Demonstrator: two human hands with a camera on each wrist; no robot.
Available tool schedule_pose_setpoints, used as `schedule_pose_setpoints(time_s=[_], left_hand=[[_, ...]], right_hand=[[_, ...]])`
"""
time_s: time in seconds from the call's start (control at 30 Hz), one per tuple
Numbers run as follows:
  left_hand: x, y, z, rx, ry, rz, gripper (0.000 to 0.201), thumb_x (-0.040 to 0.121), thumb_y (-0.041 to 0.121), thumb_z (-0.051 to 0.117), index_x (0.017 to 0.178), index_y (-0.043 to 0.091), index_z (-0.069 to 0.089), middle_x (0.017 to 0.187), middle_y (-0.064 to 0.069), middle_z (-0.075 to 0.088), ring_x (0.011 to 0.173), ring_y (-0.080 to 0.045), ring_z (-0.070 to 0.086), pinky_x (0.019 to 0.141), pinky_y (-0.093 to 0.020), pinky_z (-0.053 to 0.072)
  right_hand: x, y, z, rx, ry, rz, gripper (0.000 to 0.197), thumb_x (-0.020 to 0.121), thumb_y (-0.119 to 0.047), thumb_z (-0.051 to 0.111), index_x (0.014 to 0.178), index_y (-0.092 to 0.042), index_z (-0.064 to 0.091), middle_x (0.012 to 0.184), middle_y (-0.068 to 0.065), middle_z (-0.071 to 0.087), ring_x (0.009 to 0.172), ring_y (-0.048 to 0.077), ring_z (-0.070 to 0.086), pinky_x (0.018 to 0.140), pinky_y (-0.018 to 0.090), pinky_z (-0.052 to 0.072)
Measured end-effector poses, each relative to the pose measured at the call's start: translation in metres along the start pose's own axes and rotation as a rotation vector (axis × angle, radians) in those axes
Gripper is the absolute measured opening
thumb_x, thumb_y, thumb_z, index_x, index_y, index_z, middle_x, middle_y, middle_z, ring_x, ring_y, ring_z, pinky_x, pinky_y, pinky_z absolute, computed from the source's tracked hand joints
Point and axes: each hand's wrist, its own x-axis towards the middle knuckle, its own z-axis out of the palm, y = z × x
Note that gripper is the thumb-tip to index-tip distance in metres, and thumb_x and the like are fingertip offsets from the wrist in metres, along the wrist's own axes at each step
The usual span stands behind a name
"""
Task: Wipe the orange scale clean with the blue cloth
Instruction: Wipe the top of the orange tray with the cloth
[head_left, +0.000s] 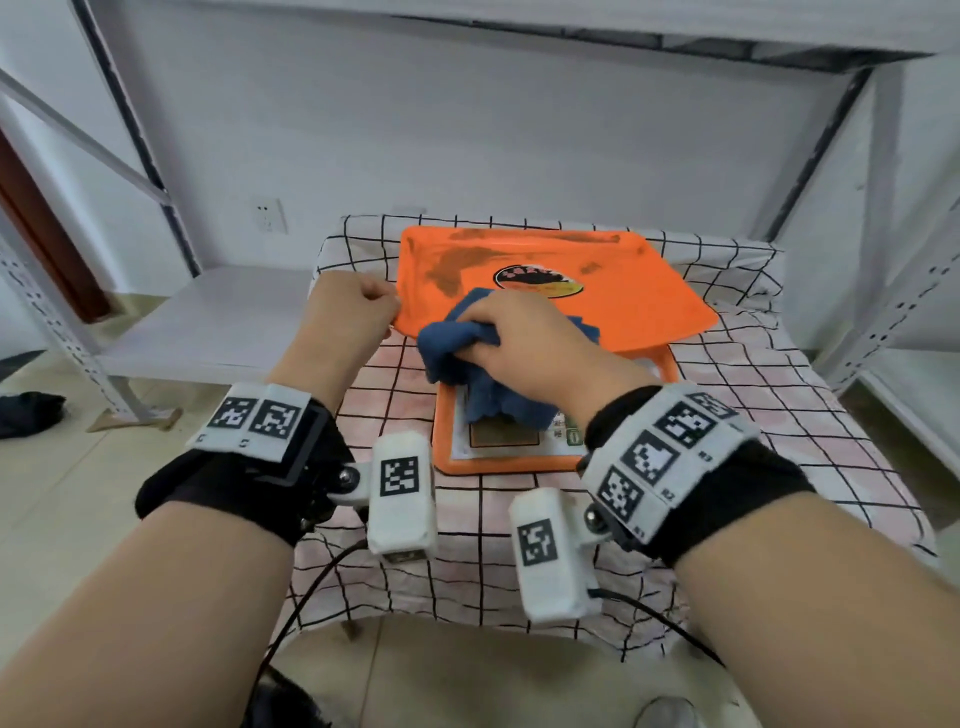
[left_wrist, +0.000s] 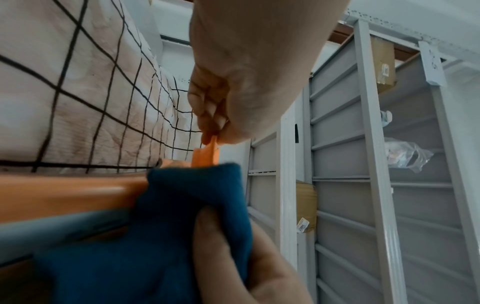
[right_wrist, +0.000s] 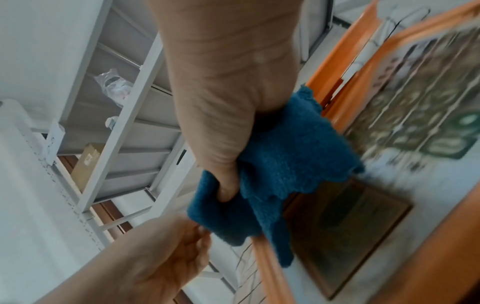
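A white cloth with a black grid (head_left: 779, 415) is covering the table and draping over its edges. Grey metal shelving (head_left: 156, 322) is standing to the left of that cloth, and more of it (left_wrist: 389, 185) is filling the left wrist view. A wall socket (head_left: 270, 215) is sitting on the wall just beyond the cloth's far left corner. A dark bundle (head_left: 28, 413) is lying on the floor, well to the left of the cloth. A crumpled clear plastic bag (left_wrist: 407, 155) and a cardboard box (left_wrist: 383, 61) are resting on the shelving.

L hand (head_left: 350, 306) pinches scale (head_left: 550, 291) tray edge; R hand (head_left: 524, 338) bunches cloth (head_left: 467, 358).
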Motion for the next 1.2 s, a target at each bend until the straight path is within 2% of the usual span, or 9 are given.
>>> schedule_pose_setpoints(time_s=[0.17,0.4,0.57,0.67,0.73,0.9,1.03,1.1,1.2], left_hand=[[0.002,-0.006,0.001,0.131,0.042,0.093,0.018,0.08,0.007,0.054,0.084,-0.001,0.07,0.084,-0.01,0.066,0.081,-0.026,0.062,0.084,-0.041,0.051],[0.001,-0.006,0.004,0.138,0.027,0.123,0.013,0.081,0.009,0.051,0.076,0.011,0.063,0.074,-0.01,0.055,0.065,-0.019,0.045,0.064,-0.034,0.041],[0.0,-0.004,0.004,0.114,0.034,0.112,0.016,0.083,0.007,0.051,0.078,0.01,0.065,0.077,-0.008,0.056,0.067,-0.019,0.045,0.064,-0.03,0.038],[0.001,-0.003,0.003,0.11,0.038,0.111,0.018,0.084,0.003,0.051,0.083,0.001,0.07,0.081,-0.012,0.062,0.071,-0.02,0.049,0.067,-0.029,0.039],[0.001,-0.003,0.002,0.11,0.03,0.112,0.016,0.084,0.004,0.052,0.08,0.004,0.068,0.076,-0.012,0.057,0.069,-0.019,0.046,0.066,-0.029,0.038],[0.0,-0.005,0.0,0.006,0.011,0.058,0.019,0.087,0.007,0.054,0.073,0.009,0.068,0.065,-0.004,0.06,0.057,-0.015,0.05,0.065,-0.03,0.045],[0.0,-0.004,-0.003,-0.108,-0.013,0.008,0.019,0.087,0.006,0.057,0.076,0.015,0.069,0.069,-0.004,0.062,0.057,-0.014,0.054,0.064,-0.024,0.049],[0.001,-0.003,-0.004,-0.12,-0.015,-0.014,0.012,0.087,0.005,0.057,0.087,0.01,0.069,0.072,-0.004,0.062,0.057,-0.014,0.053,0.062,-0.021,0.047],[0.001,-0.003,-0.004,-0.124,-0.021,-0.028,0.011,0.087,0.007,0.059,0.094,0.01,0.068,0.073,-0.002,0.062,0.056,-0.012,0.052,0.061,-0.02,0.046]], right_hand=[[-0.022,0.012,-0.012,0.042,0.048,0.009,0.021,0.089,-0.014,0.059,0.07,-0.022,0.053,0.07,-0.017,0.048,0.069,0.002,0.046,0.065,0.018,0.038],[-0.062,0.059,-0.031,0.012,0.219,0.094,0.005,0.081,-0.014,0.065,0.083,-0.014,0.07,0.086,0.003,0.066,0.089,0.019,0.057,0.084,0.049,0.043],[-0.069,0.079,-0.06,0.198,0.177,0.229,0.02,0.088,-0.011,0.062,0.07,-0.019,0.059,0.076,0.0,0.058,0.074,0.008,0.053,0.07,0.021,0.041],[-0.048,0.08,-0.083,0.218,0.441,0.28,0.019,0.092,-0.016,0.057,0.075,-0.008,0.058,0.07,0.004,0.053,0.065,0.005,0.05,0.062,0.017,0.04],[-0.033,0.078,-0.097,0.162,0.658,0.294,0.018,0.093,-0.021,0.053,0.086,-0.005,0.058,0.078,0.007,0.053,0.074,0.014,0.051,0.068,0.03,0.04],[-0.028,0.055,-0.069,-0.361,0.084,0.469,0.011,0.086,-0.024,0.053,0.085,-0.017,0.062,0.086,0.007,0.058,0.092,0.03,0.059,0.068,0.029,0.039],[-0.024,0.01,-0.034,-0.205,0.054,0.245,0.024,0.087,-0.038,0.051,0.073,-0.024,0.065,0.074,-0.004,0.06,0.068,0.014,0.052,0.058,0.025,0.037],[-0.015,-0.007,-0.02,-0.046,0.014,0.165,0.043,0.089,-0.038,0.051,0.049,-0.022,0.046,0.055,-0.007,0.045,0.054,0.01,0.043,0.052,0.027,0.028],[-0.001,0.0,-0.023,-0.025,-0.037,0.192,0.049,0.092,-0.035,0.048,0.048,-0.018,0.035,0.051,-0.002,0.037,0.05,0.015,0.038,0.05,0.03,0.022]])
